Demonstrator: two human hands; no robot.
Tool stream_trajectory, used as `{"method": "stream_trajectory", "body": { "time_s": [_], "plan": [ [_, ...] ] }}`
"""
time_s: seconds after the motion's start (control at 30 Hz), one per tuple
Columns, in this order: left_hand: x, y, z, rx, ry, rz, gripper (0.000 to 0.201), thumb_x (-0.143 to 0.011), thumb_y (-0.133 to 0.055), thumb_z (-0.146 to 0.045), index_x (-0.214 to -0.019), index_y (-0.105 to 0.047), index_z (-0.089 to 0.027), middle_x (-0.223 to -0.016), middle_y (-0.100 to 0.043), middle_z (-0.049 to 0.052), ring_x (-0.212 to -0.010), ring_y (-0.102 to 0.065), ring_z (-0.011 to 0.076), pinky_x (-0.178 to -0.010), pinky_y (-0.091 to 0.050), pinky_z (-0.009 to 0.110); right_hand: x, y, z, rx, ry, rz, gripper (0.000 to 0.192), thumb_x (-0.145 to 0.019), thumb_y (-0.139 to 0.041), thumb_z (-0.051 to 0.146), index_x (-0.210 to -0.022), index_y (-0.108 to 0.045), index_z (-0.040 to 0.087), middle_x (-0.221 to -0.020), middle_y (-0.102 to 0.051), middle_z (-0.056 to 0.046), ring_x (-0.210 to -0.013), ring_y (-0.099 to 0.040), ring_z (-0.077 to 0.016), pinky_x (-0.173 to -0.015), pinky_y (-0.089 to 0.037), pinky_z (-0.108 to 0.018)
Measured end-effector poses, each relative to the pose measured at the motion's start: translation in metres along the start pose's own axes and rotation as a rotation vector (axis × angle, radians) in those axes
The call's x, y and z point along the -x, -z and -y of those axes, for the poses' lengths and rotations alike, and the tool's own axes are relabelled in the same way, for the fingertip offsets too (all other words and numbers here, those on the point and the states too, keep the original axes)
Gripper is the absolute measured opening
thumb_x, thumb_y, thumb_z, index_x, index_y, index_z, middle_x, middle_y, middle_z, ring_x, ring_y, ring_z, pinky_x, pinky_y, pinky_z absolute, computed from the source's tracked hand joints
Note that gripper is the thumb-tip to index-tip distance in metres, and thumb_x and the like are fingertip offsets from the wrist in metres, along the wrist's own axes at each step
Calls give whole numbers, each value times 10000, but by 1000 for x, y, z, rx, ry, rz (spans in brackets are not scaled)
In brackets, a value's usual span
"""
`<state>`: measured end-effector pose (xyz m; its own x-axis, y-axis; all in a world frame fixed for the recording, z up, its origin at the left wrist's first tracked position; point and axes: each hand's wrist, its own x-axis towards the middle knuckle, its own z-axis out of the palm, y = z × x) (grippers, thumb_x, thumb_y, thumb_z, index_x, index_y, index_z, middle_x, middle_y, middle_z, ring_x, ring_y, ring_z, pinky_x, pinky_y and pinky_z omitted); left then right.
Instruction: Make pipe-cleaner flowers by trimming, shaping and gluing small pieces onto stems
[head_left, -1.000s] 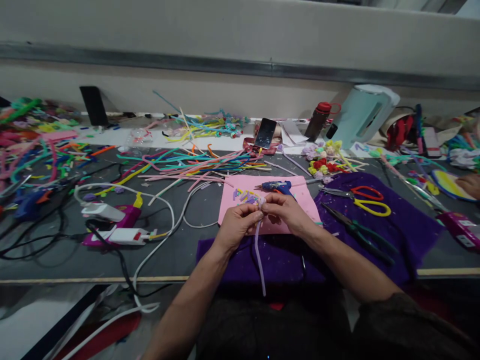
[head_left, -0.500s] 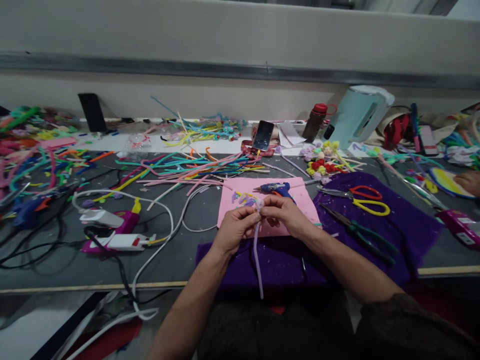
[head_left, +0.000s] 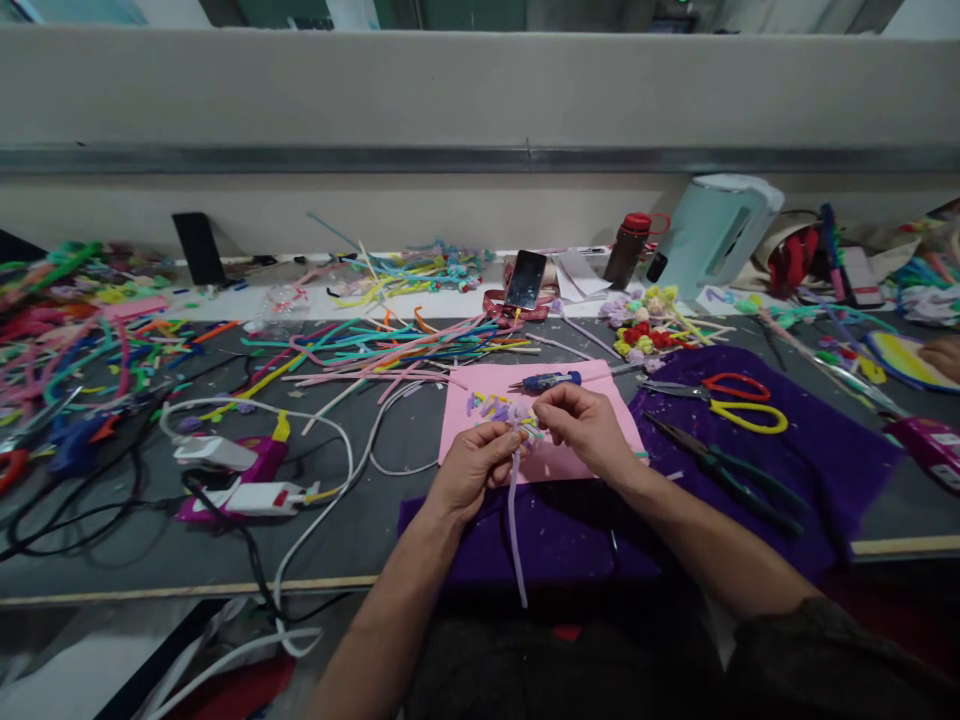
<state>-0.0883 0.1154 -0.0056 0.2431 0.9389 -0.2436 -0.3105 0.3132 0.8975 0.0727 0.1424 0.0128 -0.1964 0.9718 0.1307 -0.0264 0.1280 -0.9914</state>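
My left hand (head_left: 472, 475) pinches a lilac pipe cleaner (head_left: 514, 530) just under a small bunched lilac head, and the stem hangs down toward the table's front edge. Slightly right of that head is my right hand (head_left: 589, 425), thumb and forefinger pressed together; whether anything tiny is between them I cannot make out. Both hands are over a pink sheet (head_left: 626, 425). Short cut bits of purple and yellow pipe cleaner (head_left: 491, 405) lie on it. A blue glue gun (head_left: 551, 381) rests behind my right hand, which partly hides it.
Scissors (head_left: 742, 415) and green-handled pliers (head_left: 750, 490) lie on a purple cloth (head_left: 840, 460) at right. Cables and a power strip (head_left: 255, 460) occupy the left. Behind are loose pipe cleaners (head_left: 375, 345), a phone (head_left: 525, 280), a bottle (head_left: 628, 250) and a kettle (head_left: 712, 235). Another person's hand (head_left: 941, 355) shows far right.
My right hand has moved off the lilac head, a little to the right, still pinched. My left hand keeps its hold. The view has tilted slightly upward.
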Motion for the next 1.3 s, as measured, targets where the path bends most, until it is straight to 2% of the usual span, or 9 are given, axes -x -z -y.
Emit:
{"method": "stream_trajectory", "body": {
  "time_s": [0.2, 0.33, 0.53, 0.63, 0.73, 0.87, 0.97, 1.03, 1.3],
  "plan": [
    [0, -1, 0, -27, 2, -15, 293, -630, -722, -384, -693, -618, -117, -551, -565, -19, -340, -348, 5, -339, -187, 149, 2, -1, -1, 53, 37, 54, 150, -741, -608, 315, -706, -587, 171, -611, -545, 29, -472, -443, -72, -452, -367, -205],
    [0, 1, -1, -11, 17, -55, 271, -624, -724, -356, -717, -622, -122, -593, -591, -11, -340, -357, 4, -327, -204, 143, 0, 6, 0, 72, 31, 18, 165, -740, -606, 324, -698, -588, 166, -590, -537, 30, -468, -437, -72, -445, -362, -205],
    [2, 5, -10, 86, 5, -93, 245, -591, -721, -320, -680, -600, -126, -564, -565, -24, -324, -320, -5, -303, -206, 141, -9, 32, 7, 117, 66, -74, 145, -745, -597, 302, -699, -595, 164, -557, -551, 27, -428, -416, -63, -412, -318, -197],
    [2, 7, -12, 111, 38, -103, 217, -589, -704, -304, -685, -596, -142, -543, -555, -24, -335, -331, 3, -305, -215, 137, -14, 53, 8, 198, 40, -43, 156, -739, -598, 310, -683, -602, 165, -546, -562, 22, -418, -413, -66, -404, -298, -201],
    [0, 9, -10, 107, 56, -81, 184, -610, -690, -283, -694, -599, -147, -520, -541, -30, -341, -343, 11, -316, -229, 137, -18, 70, 5, 387, 38, 66, 162, -737, -598, 302, -675, -631, 155, -558, -574, 8, -456, -444, -84, -439, -320, -214],
    [-1, 9, -8, 101, 70, -54, 166, -620, -696, -262, -695, -611, -141, -513, -544, -29, -334, -344, 7, -321, -233, 139, -20, 76, -5, 813, 165, 171, 149, -777, -553, 241, -733, -676, 168, -702, -633, -27, -624, -529, -128, -578, -359, -245],
    [-1, 8, -7, 109, 80, -48, 167, -624, -704, -259, -685, -606, -138, -517, -544, -29, -326, -334, 2, -317, -219, 139, -18, 70, -12, 1138, 231, 295, 188, -813, -503, 213, -770, -685, 191, -803, -647, -46, -718, -550, -150, -614, -333, -253],
    [-1, 7, -7, 118, 76, -42, 161, -628, -705, -248, -685, -606, -133, -522, -543, -28, -326, -330, -2, -318, -217, 137, -16, 65, -14, 1264, 243, 358, 220, -834, -470, 215, -781, -683, 196, -821, -645, -51, -733, -552, -157, -591, -309, -253],
    [0, 7, -5, 112, 55, -19, 148, -676, -683, -248, -700, -609, -123, -541, -549, -23, -342, -341, -9, -327, -224, 119, -11, 45, -20, 1607, 292, 409, 249, -862, -427, 229, -809, -661, 161, -820, -630, -95, -700, -549, -185, -524, -244, -281]
  ]
}}
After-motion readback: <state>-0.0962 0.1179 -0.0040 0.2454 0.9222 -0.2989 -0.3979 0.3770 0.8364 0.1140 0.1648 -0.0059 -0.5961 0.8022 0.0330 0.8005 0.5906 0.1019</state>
